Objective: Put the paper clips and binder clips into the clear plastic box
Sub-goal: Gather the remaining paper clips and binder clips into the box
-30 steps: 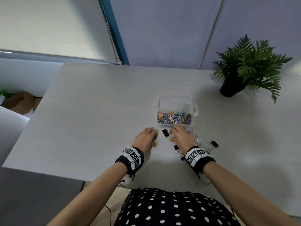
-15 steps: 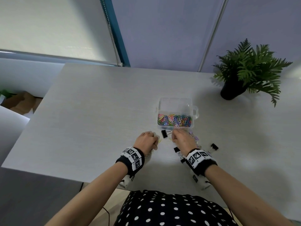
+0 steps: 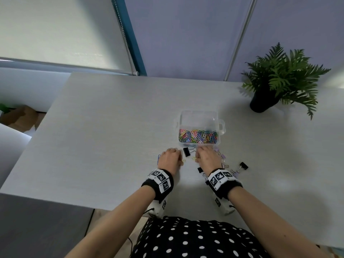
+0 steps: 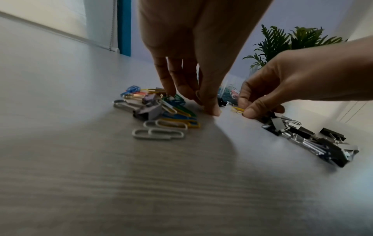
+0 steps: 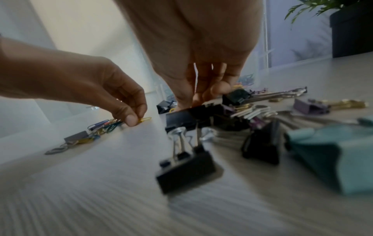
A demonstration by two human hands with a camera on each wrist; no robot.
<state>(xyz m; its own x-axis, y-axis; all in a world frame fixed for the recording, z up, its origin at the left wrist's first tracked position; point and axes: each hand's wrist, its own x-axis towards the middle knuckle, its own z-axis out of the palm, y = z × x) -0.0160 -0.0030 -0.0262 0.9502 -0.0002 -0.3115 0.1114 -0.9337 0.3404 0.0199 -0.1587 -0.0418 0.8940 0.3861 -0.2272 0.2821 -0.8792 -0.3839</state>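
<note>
The clear plastic box [image 3: 198, 116] stands open on the table, its near half full of coloured paper clips [image 3: 198, 135]. Just in front of it, my left hand [image 3: 170, 158] reaches down beside a loose pile of paper clips [image 4: 167, 115] and pinches a yellow paper clip [image 5: 145, 119] against the table. My right hand [image 3: 205, 157] pinches another yellow paper clip [image 4: 237, 109] at the edge of a heap of binder clips [image 5: 238, 118]. A black binder clip [image 3: 186, 152] lies between the hands. A grey binder clip [image 4: 148, 111] sits in the paper clip pile.
A potted fern [image 3: 279, 81] stands at the back right of the white table [image 3: 104, 127]. One black binder clip [image 3: 243, 166] lies apart to the right of my right wrist. A teal binder clip [image 5: 331, 153] lies close to the right wrist camera.
Both hands have stayed in front of the box, shifting only slightly over the clips. The box and the stray binder clips have not moved.
</note>
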